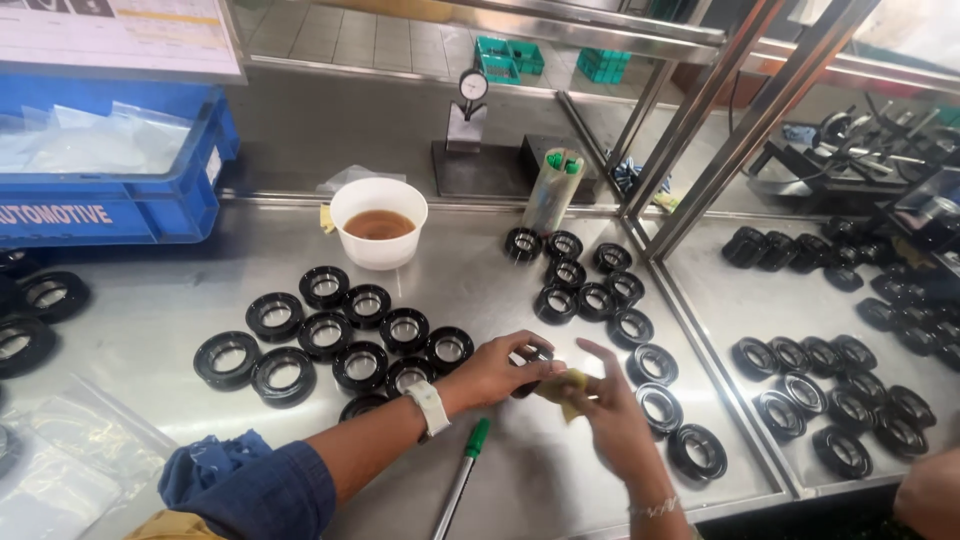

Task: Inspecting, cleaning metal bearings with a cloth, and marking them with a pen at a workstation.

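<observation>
The steel surface (500, 470) carries everything: a blue crate (120, 190) at the far left, then a white bowl (378, 222) of brown liquid, then clusters of black rings (325, 335) with bright inner sleeves, laid flat and touching one another, with a second group (590, 285) further right. The left hand (500, 368) is closed on one such ring (535, 362), held just above the surface in front of the body, fingers curled over its rim. The right hand (610, 415) meets it there, fingers half bent, pinching a small yellow cloth (563, 385) against the ring. A green-capped pen (465, 470) lies just beneath the wrists. The ring looks rigid and fairly dense for its size, probably rubber or plastic over a metal core, so it should not deform; if the cloth carries liquid from the bowl, the rim may be slick. The outer rim, pinched across its width, seems the surest hold, leaving the bore free.
</observation>
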